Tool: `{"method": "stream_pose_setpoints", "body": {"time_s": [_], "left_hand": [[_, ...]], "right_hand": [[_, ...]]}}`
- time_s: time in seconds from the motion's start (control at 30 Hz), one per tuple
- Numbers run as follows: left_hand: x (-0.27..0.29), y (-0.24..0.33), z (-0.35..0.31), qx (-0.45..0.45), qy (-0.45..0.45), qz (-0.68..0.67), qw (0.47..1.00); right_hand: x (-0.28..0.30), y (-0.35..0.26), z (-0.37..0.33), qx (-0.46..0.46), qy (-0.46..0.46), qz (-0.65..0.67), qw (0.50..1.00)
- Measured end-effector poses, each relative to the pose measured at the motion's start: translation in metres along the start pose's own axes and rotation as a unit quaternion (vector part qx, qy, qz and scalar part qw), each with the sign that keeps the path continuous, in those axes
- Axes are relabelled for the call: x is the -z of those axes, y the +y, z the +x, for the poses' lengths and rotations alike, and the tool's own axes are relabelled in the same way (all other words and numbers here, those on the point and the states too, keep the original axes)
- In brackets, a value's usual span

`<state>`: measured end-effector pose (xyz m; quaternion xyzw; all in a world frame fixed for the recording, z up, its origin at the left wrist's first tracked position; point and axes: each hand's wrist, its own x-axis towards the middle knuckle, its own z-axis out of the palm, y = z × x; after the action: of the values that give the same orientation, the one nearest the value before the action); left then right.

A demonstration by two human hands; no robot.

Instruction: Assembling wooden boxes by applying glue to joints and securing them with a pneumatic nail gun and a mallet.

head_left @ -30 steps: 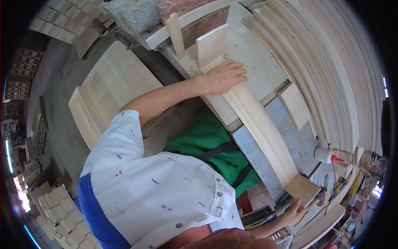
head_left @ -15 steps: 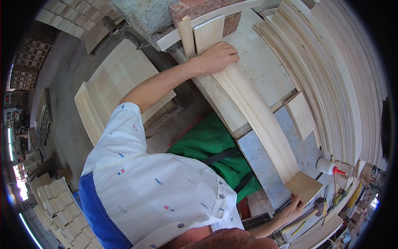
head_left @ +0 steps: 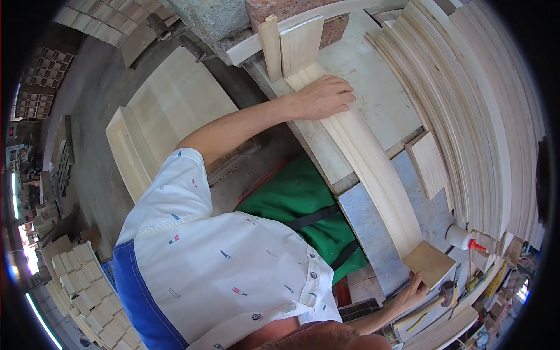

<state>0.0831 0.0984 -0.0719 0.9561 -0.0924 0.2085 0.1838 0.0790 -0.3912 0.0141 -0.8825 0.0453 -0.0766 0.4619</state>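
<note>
A long pale wooden board point(head_left: 373, 175) lies across the worktop. My left hand point(head_left: 324, 98) is on it near its far end, fingers bent over its edge. At that far end stand an upright wooden panel point(head_left: 301, 46) with a white-coated top edge and a narrow wooden strip point(head_left: 270, 49) beside it. A square wooden panel point(head_left: 430, 263) meets the board's near end. My right hand point(head_left: 415, 290) grips this panel by its lower edge; part of the fingers is hidden behind it.
A white glue bottle with a red tip point(head_left: 461, 237) and a hammer point(head_left: 448, 291) are near my right hand. Long boards point(head_left: 466, 116) are stacked along the right, with a small wooden block point(head_left: 427, 163) beside them. A stone block point(head_left: 210, 22) sits at the top. A wooden box point(head_left: 169, 111) stands at left.
My left hand has moved along the long board, away from the upright panel, showing more of the board's far end. My right hand stays on the square panel. The view has shifted slightly.
</note>
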Motion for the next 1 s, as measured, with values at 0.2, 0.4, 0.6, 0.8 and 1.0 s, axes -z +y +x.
{"method": "stream_pose_setpoints", "body": {"time_s": [0.2, 0.4, 0.6, 0.8, 1.0], "left_hand": [[-0.001, -0.002, -0.009, -0.002, 0.035, -0.023, 0.999], [0.004, -0.011, -0.009, 0.012, 0.034, -0.034, 0.999], [0.013, -0.024, -0.015, 0.038, 0.020, -0.013, 0.999], [0.018, -0.029, -0.018, 0.054, 0.011, 0.000, 0.998], [0.024, -0.028, -0.020, 0.099, 0.004, -0.014, 0.995]], "right_hand": [[0.003, 0.004, 0.003, -0.007, -0.006, -0.017, 1.000], [0.006, 0.012, 0.005, -0.028, -0.007, -0.059, 0.998], [0.003, 0.006, 0.003, -0.024, -0.007, -0.037, 0.999], [-0.001, 0.001, 0.001, 0.001, -0.015, -0.005, 1.000], [0.003, 0.009, 0.006, -0.023, -0.033, -0.029, 0.999]]}}
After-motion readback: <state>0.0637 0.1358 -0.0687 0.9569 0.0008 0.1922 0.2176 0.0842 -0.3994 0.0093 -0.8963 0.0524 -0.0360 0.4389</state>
